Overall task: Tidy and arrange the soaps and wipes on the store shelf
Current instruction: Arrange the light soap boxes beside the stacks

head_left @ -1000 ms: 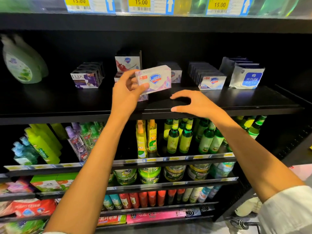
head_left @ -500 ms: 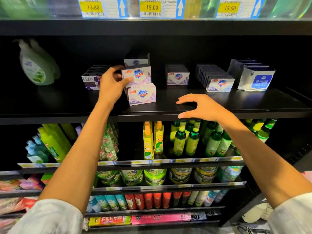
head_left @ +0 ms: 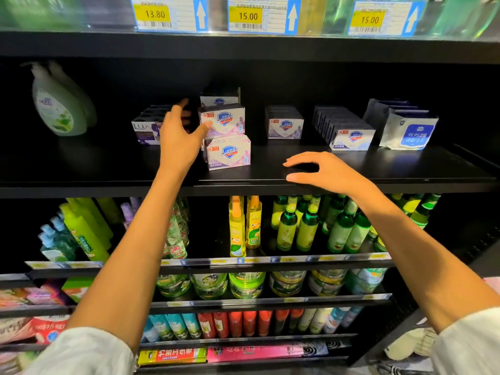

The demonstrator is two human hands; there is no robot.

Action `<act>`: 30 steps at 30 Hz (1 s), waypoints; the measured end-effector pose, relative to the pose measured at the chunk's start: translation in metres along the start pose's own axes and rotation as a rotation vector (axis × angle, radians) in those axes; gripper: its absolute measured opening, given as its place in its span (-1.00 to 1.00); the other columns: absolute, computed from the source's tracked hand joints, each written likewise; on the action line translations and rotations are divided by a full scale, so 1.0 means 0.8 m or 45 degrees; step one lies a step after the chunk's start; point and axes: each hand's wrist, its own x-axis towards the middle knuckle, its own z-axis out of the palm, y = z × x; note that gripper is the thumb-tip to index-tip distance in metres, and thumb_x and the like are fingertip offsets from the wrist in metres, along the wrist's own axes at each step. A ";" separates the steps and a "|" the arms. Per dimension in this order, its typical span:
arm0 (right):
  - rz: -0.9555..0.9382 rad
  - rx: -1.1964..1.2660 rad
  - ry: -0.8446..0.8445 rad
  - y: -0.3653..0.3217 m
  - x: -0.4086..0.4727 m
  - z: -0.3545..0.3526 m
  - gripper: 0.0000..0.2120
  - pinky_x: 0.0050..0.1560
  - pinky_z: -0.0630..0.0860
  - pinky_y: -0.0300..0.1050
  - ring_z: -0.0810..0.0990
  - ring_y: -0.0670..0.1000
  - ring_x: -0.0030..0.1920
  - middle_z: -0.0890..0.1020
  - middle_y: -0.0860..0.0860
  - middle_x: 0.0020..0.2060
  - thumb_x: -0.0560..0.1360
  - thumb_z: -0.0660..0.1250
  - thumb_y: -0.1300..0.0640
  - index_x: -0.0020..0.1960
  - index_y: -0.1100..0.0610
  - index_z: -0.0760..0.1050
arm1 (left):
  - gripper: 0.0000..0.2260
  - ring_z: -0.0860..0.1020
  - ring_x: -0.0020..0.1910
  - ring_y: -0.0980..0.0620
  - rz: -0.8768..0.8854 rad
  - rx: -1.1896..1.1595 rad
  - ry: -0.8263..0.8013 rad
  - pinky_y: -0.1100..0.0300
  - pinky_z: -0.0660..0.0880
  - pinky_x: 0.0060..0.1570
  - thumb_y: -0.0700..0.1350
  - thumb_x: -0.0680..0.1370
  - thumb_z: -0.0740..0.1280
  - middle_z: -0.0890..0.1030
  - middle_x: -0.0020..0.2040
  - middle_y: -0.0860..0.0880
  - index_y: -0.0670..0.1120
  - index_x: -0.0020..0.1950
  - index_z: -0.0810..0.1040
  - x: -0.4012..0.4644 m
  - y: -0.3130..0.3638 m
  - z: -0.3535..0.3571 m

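Two lilac Safeguard soap boxes are stacked on the black shelf (head_left: 378,169): the upper box (head_left: 226,121) sits on the lower box (head_left: 229,152). My left hand (head_left: 180,136) is spread open just left of the stack, its thumb tip at the upper box's left edge, holding nothing. A third box (head_left: 219,98) stands behind the stack. My right hand (head_left: 322,171) rests open on the shelf's front edge. Further right stand a single Safeguard box (head_left: 285,127), a row of white Safeguard boxes (head_left: 351,138) and wipes packs (head_left: 410,132). Lux soap boxes (head_left: 146,129) sit behind my left hand.
A green pump bottle (head_left: 58,104) stands at the shelf's far left. Price tags (head_left: 247,16) hang on the shelf above. Green and yellow bottles (head_left: 292,228) fill the shelf below, with tubs and packets lower down.
My left hand carried the lilac soap box to the stack, set it on the lower box, then let go and opened. My right hand stayed on the shelf edge.
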 end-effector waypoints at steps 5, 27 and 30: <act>0.090 0.190 0.162 0.000 0.007 0.001 -0.78 0.10 0.42 -0.48 0.61 -0.33 0.12 0.70 -0.23 0.10 0.58 0.45 -0.05 0.21 -0.07 0.69 | -0.67 0.55 0.15 0.03 0.393 0.147 0.140 0.27 0.48 0.15 -0.05 0.62 0.41 0.54 0.19 -0.09 -0.10 0.36 0.55 -0.062 0.016 -0.002; 0.479 0.262 0.623 0.039 0.176 0.005 -0.29 0.35 0.37 -0.16 0.46 0.14 0.45 0.48 0.13 0.48 0.56 0.50 0.06 0.60 0.13 0.27 | -0.45 0.47 0.41 0.06 0.615 0.730 -0.854 -0.03 0.47 0.31 0.34 0.63 0.20 0.43 0.50 0.18 0.09 0.53 0.47 -0.094 0.016 0.089; 0.506 0.317 0.625 0.050 0.191 0.011 -0.27 0.38 0.45 -0.07 0.50 0.13 0.42 0.51 0.12 0.44 0.50 0.56 0.03 0.57 0.12 0.33 | -0.46 0.48 0.39 0.07 0.605 0.709 -0.846 -0.01 0.48 0.28 0.34 0.62 0.21 0.45 0.49 0.18 0.10 0.51 0.49 -0.094 0.013 0.089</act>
